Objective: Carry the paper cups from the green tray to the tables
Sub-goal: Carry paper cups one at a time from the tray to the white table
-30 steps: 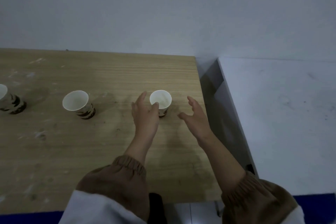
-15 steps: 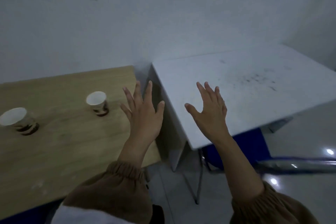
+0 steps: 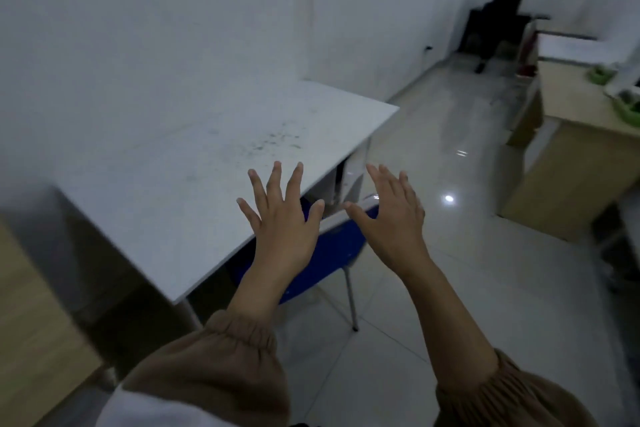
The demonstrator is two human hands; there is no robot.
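Empty hands over a plain white rectangular table (image 3: 207, 166).
My left hand (image 3: 282, 218) and right hand (image 3: 391, 218) are splayed, holding nothing, likely free to fetch cups.

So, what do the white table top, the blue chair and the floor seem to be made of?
White table top: likely matte laminate board; thin flat edge, scuffed. Blue chair: probably moulded plastic seat on metal legs. Floor: glossy tiles; joint lines and lamp reflections.
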